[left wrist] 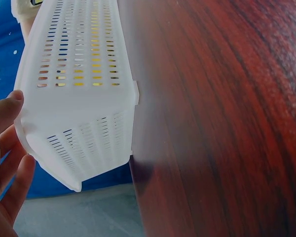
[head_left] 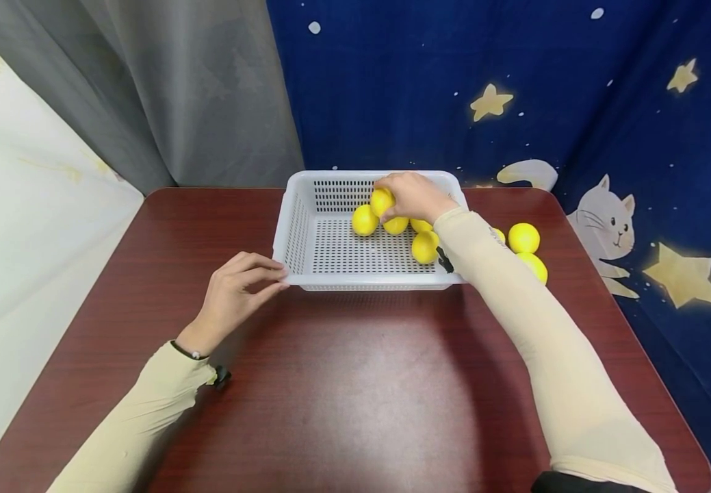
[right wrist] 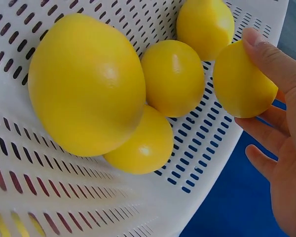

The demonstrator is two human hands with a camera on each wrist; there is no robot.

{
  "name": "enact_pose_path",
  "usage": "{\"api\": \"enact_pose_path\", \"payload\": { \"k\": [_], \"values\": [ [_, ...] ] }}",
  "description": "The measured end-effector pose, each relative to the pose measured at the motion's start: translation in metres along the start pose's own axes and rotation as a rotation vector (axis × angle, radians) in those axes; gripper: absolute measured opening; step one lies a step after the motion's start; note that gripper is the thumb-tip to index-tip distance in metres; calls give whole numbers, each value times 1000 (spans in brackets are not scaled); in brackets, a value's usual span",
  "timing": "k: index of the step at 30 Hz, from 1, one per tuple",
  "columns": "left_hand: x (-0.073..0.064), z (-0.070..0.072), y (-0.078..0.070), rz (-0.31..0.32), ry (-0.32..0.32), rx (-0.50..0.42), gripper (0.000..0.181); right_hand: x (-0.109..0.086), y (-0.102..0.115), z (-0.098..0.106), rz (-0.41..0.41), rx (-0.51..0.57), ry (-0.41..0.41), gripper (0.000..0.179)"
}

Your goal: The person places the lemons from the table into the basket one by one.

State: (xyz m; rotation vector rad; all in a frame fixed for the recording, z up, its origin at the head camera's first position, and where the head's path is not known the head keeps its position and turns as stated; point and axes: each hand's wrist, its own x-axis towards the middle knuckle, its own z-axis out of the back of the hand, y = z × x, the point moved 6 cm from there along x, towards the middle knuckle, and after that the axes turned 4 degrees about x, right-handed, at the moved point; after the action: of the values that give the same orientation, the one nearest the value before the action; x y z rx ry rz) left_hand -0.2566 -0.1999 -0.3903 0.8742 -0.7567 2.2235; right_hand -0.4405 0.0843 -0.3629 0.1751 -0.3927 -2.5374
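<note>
A white perforated plastic basket [head_left: 367, 279] stands at the far side of the table. My left hand [head_left: 235, 287] grips its near left corner, thumb and fingers at the rim [left wrist: 20, 118]. Over the inside of the basket, my right hand [head_left: 415, 194] pinches a yellow lemon [right wrist: 244, 81] between thumb and fingers. Several more lemons lie on the basket floor, among them one at the left [head_left: 365, 220] and one near the front right [head_left: 425, 247]. The right hand and sleeve partly cover others.
To the right of the basket, a few lemons [head_left: 524, 238] lie on the dark red wooden table [head_left: 355, 383], partly behind my right sleeve [head_left: 534, 322]. A grey curtain [head_left: 207, 89] and a blue star-patterned curtain [head_left: 392, 82] hang behind the table's far edge.
</note>
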Motion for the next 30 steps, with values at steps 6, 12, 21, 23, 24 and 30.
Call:
{"api": "enact_pose_path", "payload": {
  "k": [6, 12, 21, 23, 24, 30],
  "values": [
    [0, 0, 1, -1, -4, -7, 26, 2, -1, -5, -5, 10, 13, 69],
    [0, -1, 2, 2, 0, -15, 27, 5, -2, -10, -19, 13, 31, 71],
    [-2, 0, 3, 10, 1, -15, 27, 10, 2, -16, 11, 7, 30, 71],
    [-2, 0, 3, 10, 2, -15, 27, 11, 2, -18, 17, -2, 29, 70],
    [-2, 0, 3, 10, 1, -14, 27, 12, 3, -19, 19, -10, 27, 70],
    [-2, 0, 3, 7, -2, -14, 27, 14, 3, -21, 11, -38, 27, 69]
  ]
}}
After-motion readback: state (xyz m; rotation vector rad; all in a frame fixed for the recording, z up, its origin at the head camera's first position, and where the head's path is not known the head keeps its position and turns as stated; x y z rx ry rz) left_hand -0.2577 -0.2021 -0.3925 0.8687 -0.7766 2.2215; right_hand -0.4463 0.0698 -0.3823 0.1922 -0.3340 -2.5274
